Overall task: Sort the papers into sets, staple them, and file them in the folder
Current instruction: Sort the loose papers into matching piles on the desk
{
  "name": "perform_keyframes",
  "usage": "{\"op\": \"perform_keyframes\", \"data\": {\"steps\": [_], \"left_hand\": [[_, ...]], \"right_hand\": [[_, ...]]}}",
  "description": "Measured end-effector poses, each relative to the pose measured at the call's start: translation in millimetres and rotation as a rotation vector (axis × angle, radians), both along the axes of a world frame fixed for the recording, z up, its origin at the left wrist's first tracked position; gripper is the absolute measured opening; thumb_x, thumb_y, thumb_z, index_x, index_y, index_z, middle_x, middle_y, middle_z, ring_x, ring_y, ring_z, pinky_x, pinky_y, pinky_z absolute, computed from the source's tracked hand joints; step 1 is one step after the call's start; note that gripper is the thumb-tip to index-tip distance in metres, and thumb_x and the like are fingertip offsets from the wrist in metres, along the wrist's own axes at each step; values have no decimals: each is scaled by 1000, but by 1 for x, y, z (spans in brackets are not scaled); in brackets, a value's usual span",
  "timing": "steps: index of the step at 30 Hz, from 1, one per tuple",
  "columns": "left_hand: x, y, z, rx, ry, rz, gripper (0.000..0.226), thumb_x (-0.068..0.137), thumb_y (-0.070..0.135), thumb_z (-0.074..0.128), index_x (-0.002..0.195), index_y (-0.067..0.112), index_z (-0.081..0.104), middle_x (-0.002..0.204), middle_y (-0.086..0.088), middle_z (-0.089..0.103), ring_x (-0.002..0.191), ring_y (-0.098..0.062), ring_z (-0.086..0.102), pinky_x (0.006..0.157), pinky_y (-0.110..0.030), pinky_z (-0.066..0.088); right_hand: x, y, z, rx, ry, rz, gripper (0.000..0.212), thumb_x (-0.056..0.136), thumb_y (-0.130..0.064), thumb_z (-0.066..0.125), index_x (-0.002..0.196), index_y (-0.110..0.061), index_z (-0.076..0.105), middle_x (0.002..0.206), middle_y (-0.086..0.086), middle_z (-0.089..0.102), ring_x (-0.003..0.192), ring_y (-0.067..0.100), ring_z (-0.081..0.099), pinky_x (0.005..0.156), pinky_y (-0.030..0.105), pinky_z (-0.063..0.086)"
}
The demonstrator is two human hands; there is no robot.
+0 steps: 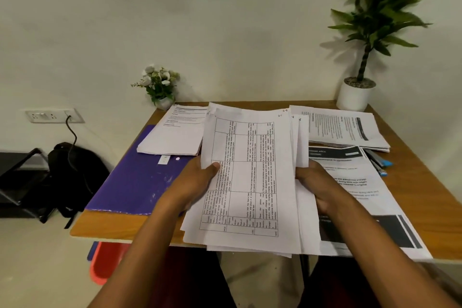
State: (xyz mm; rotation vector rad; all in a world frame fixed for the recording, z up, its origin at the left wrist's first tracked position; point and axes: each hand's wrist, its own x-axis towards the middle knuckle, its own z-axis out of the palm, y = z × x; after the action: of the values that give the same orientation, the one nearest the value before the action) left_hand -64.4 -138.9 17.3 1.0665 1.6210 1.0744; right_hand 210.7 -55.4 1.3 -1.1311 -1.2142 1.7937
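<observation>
Both my hands hold a thick stack of printed papers [252, 177] above the middle of the wooden table [425, 182]; its top sheet shows a table of text turned sideways. My left hand [197, 182] grips the stack's left edge with the thumb on top. My right hand [317, 182] grips the right edge, fingers under the sheets. A purple folder [135, 182] lies flat at the left. One pile of sheets [175, 132] rests on the folder's far end. Another pile [347, 130] lies at the far right. A stapler [378, 162], grey and blue, lies beside that pile.
A large printed sheet with black bands [362, 207] lies under my right hand. A small flower pot [160, 87] and a tall potted plant [357, 92] stand at the table's back edge. A black backpack [72, 177] sits on the floor at left, under a wall socket [53, 115].
</observation>
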Motion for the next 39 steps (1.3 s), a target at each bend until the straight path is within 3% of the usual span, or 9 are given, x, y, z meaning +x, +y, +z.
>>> {"op": "perform_keyframes", "data": {"steps": [9, 13, 21, 24, 28, 31, 33, 37, 39], "left_hand": [[4, 0, -9, 11, -84, 26, 29, 105, 27, 53, 134, 25, 55, 114, 2, 75, 101, -16, 74, 80, -32, 60], [7, 1, -15, 18, -92, 17, 37, 105, 28, 54, 142, 26, 52, 119, 4, 74, 108, -16, 73, 88, -36, 60], [12, -3, -21, -8, -33, 59, 42, 105, 30, 53, 146, 25, 48, 122, 4, 71, 108, -19, 70, 80, -30, 60], [13, -3, -25, -24, -15, 65, 44, 105, 31, 53, 148, 27, 47, 125, 4, 71, 110, -20, 71, 90, -40, 60], [11, -3, -30, -47, -23, 74, 43, 102, 36, 57, 144, 30, 50, 124, 6, 71, 115, -23, 69, 100, -52, 55], [9, -1, -36, -38, -23, 57, 44, 101, 39, 59, 144, 34, 49, 126, 8, 70, 118, -23, 68, 101, -53, 54], [11, -1, -37, -36, -23, 54, 44, 102, 38, 58, 144, 35, 48, 127, 8, 70, 117, -23, 68, 99, -53, 55], [15, -2, -33, -33, 9, 40, 47, 103, 39, 55, 148, 38, 42, 131, 10, 67, 114, -21, 69, 90, -44, 61], [16, -3, -33, -24, 41, 42, 48, 104, 40, 54, 150, 38, 41, 132, 12, 65, 114, -19, 68, 90, -41, 60]], "right_hand": [[-2, -5, 6, 18, -16, -16, 30, 91, -8, 71, 121, -10, 71, 110, 16, 76, 103, 35, 73, 92, 53, 57], [-3, -9, 10, 36, -29, -19, 29, 92, -16, 71, 121, -11, 72, 108, 14, 76, 101, 33, 73, 89, 49, 59], [-8, -15, 12, 138, -17, -36, 51, 88, -55, 67, 133, -33, 62, 120, -6, 74, 113, 17, 69, 98, 43, 53], [-12, -16, 12, 152, -33, -58, 43, 88, -49, 69, 125, -29, 64, 115, -11, 75, 106, 7, 71, 89, 26, 54], [-19, -16, 10, 165, -98, -85, 51, 79, -49, 79, 122, -27, 64, 111, -11, 75, 102, 7, 71, 87, 26, 55], [-21, -15, 10, 178, -96, -95, 36, 80, -37, 83, 109, -29, 63, 103, -14, 74, 83, -4, 71, 64, 11, 52], [-24, -15, 11, 197, -112, -94, 38, 79, -35, 84, 111, -29, 63, 103, -13, 74, 82, -1, 72, 59, 12, 52], [-26, -14, 10, 208, -170, -107, 55, 75, -44, 86, 120, -26, 61, 109, -10, 72, 97, 10, 69, 70, 24, 53], [-25, -15, 11, 212, -169, -99, 50, 77, -43, 84, 117, -29, 59, 106, -13, 71, 93, 6, 67, 64, 19, 51]]}}
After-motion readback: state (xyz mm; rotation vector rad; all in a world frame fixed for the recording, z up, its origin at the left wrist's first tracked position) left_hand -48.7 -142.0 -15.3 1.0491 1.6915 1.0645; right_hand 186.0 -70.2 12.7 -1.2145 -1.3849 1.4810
